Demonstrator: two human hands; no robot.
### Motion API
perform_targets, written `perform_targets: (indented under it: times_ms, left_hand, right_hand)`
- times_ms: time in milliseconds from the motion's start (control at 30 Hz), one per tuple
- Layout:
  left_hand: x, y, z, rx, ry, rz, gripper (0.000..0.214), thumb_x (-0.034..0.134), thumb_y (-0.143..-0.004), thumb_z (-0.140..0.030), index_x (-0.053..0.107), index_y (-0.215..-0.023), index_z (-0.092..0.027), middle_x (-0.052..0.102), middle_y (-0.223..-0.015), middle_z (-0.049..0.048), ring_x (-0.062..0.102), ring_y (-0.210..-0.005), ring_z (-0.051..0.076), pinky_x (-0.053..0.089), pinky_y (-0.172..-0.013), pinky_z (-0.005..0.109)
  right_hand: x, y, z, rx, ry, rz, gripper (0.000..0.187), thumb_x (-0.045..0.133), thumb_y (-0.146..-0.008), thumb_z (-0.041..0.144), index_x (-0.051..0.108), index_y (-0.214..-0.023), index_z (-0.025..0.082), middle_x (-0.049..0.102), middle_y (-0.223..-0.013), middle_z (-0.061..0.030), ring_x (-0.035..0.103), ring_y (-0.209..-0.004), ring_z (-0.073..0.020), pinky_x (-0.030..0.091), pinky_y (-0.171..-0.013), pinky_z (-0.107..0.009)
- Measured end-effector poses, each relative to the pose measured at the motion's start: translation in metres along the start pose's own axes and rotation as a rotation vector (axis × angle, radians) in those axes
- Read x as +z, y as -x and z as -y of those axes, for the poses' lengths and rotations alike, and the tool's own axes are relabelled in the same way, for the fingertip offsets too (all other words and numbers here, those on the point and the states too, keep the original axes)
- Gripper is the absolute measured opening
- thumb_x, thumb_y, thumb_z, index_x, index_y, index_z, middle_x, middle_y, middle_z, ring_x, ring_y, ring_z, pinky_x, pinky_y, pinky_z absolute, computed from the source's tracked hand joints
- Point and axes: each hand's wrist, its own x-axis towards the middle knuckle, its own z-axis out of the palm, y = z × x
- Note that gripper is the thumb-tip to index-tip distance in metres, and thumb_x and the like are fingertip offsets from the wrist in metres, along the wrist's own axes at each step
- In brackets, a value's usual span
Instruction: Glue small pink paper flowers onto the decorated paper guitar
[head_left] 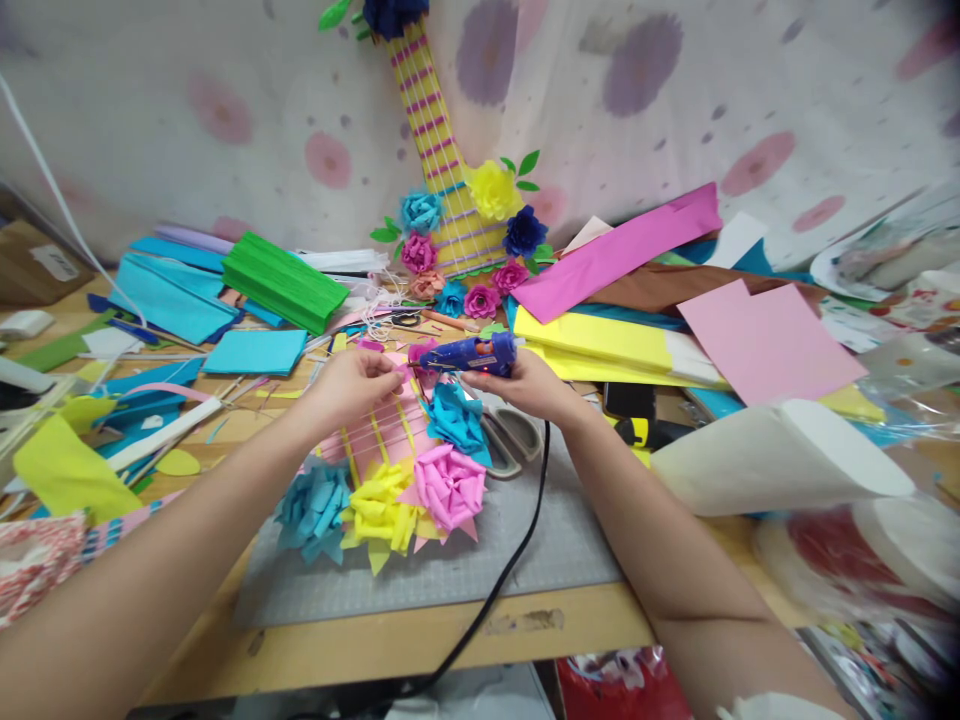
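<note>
My right hand (pixel 525 385) is wrapped around a blue glue gun (pixel 471 354), whose nozzle points left toward my left hand. Its black cord (pixel 517 545) trails back over the grey mat. My left hand (pixel 352 383) pinches a small pink paper piece (pixel 420 353) right at the nozzle tip. Below both hands lies a pink paper guitar shape (pixel 379 440) with yellow strips, carrying blue (pixel 455 415), pink (pixel 448 485), yellow (pixel 381 510) and light blue (pixel 315 505) paper flowers.
A grey cutting mat (pixel 525 560) covers the wooden table's front. A tall yellow paper guitar (pixel 442 170) with flowers leans on the back wall. Stacks of coloured paper lie left (pixel 281 280) and right (pixel 765 340). Scissors (pixel 510 440) rest beside the flowers. A rolled white sheet (pixel 772 455) lies right.
</note>
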Motion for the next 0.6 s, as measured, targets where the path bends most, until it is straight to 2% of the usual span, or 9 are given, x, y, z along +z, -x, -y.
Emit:
perform_targets:
  times_ms: [333,400,500,600]
  left_hand:
    - [0.001,0.003,-0.001,0.008,-0.060,0.019,0.024,0.063,-0.064,-0.040,0.063,-0.058,-0.017,0.061,-0.052,0.0008,0.051,-0.048,0.012,0.033,-0.046,0.023]
    - [0.000,0.003,-0.002,0.008,-0.041,0.021,0.023,0.063,-0.064,-0.040,0.063,-0.058,-0.017,0.062,-0.053,0.0012,0.052,-0.048,0.012,0.036,-0.048,0.023]
    - [-0.003,0.003,-0.005,-0.023,0.051,0.010,0.021,0.065,-0.061,-0.037,0.063,-0.057,-0.017,0.062,-0.054,0.0016,0.054,-0.050,0.012,0.041,-0.052,0.024]
    - [-0.008,0.005,-0.009,-0.055,0.124,-0.044,0.019,0.069,-0.059,-0.035,0.065,-0.061,-0.017,0.063,-0.057,0.0012,0.057,-0.053,0.013,0.045,-0.054,0.024]
  right_hand:
    - [-0.004,-0.002,-0.005,-0.018,-0.019,-0.065,0.039,0.066,-0.074,0.047,0.069,-0.100,0.019,0.071,-0.092,-0.0029,0.064,-0.088,-0.0186,0.053,-0.079,-0.032]
    - [-0.007,-0.003,-0.008,0.064,-0.026,-0.126,0.042,0.065,-0.073,0.050,0.070,-0.098,0.016,0.071,-0.086,-0.0037,0.064,-0.080,-0.0176,0.053,-0.074,-0.030]
    - [-0.012,-0.006,-0.022,0.211,-0.009,-0.300,0.046,0.064,-0.071,0.055,0.070,-0.091,0.013,0.070,-0.079,-0.0053,0.063,-0.071,-0.0174,0.052,-0.068,-0.030]
    - [-0.015,-0.006,-0.045,0.274,0.062,-0.422,0.045,0.065,-0.070,0.054,0.071,-0.087,0.013,0.071,-0.081,-0.0067,0.064,-0.075,-0.0201,0.051,-0.071,-0.031]
